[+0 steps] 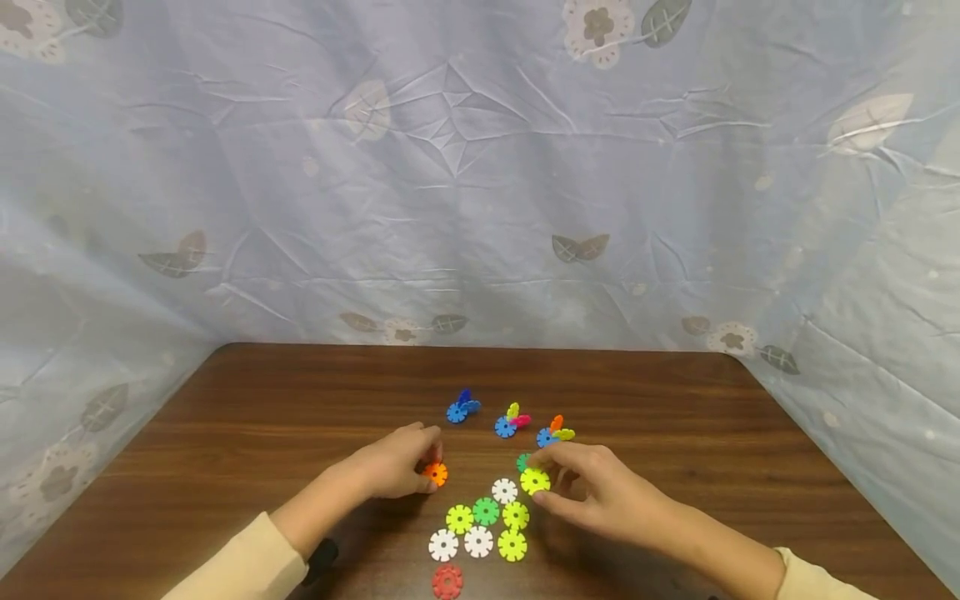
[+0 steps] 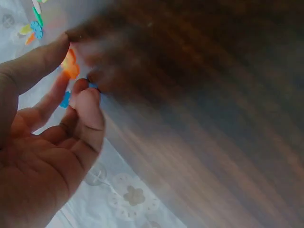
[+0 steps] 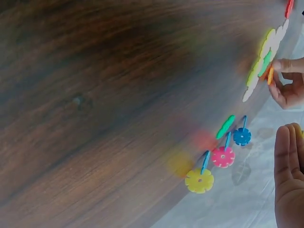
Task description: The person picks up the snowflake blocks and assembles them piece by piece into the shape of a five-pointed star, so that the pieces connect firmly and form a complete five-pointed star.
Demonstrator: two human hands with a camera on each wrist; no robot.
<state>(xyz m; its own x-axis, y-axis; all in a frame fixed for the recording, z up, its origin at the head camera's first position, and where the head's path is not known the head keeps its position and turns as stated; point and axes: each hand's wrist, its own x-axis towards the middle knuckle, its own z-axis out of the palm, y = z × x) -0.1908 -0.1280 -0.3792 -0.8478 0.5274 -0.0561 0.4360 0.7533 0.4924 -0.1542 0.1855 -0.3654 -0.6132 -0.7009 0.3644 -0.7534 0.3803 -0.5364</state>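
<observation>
Head view: left hand (image 1: 397, 463) pinches an orange disc (image 1: 441, 478) left of the loose discs (image 1: 491, 505), right hand (image 1: 603, 492) pinches a lime disc (image 1: 540, 487) before a part-hidden green disc (image 1: 522, 462), whereas right wrist view crops the right hand, its disc barely showing, but catches the joined clusters (image 3: 223, 160) side-on. Brown wood-grain table (image 1: 300, 392), pale leaf-and-flower cloth (image 1: 450, 217) behind and at sides. Dark object (image 1: 322, 560) by the left sleeve (image 1: 247, 560) mostly hidden, can't identify; left wrist view blurry.
</observation>
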